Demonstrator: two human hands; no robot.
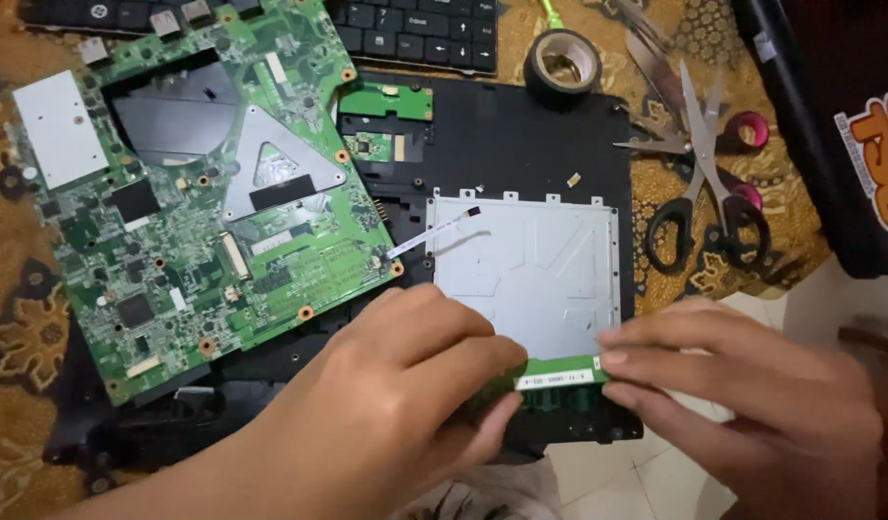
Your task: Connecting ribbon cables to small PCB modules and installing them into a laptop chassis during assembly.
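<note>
A: The person's left hand [396, 404] and right hand [752, 395] both sit on the narrow green board strip [559, 371], at the lower edge of the grey metal plate [530, 270] in the black laptop case [521, 144]. The left fingers [482, 351] are pressed together on the strip's left end; the right fingers [656, 356] lie close together on its right end. So both hands are clamped on the same small piece.

B: What could go wrong there, in his opinion?

A: He thinks the strip may bend or crack if one hand lifts harder than the other, because it is thin and held only at the ends. It seems still seated on the black case, so a hidden clip could also snap.

B: And the white flat cable [434, 231]?

A: It lies loose between the plate and the big green motherboard [193, 202]. Its end looks free. If the case is shaken or pulled, the cable may fold or tear.

B: The motherboard itself?

A: It rests tilted over the case's left part, just beside the left wrist. A push from the forearm could slide it off onto the patterned cloth [20, 318].

B: Anything else near?

A: The scissors [704, 193] and the tape roll [561, 63] lie to the right and above, apart from the hands. The scissors' tips point toward the case; a careless move of the right arm could knock them onto the plate.
</note>
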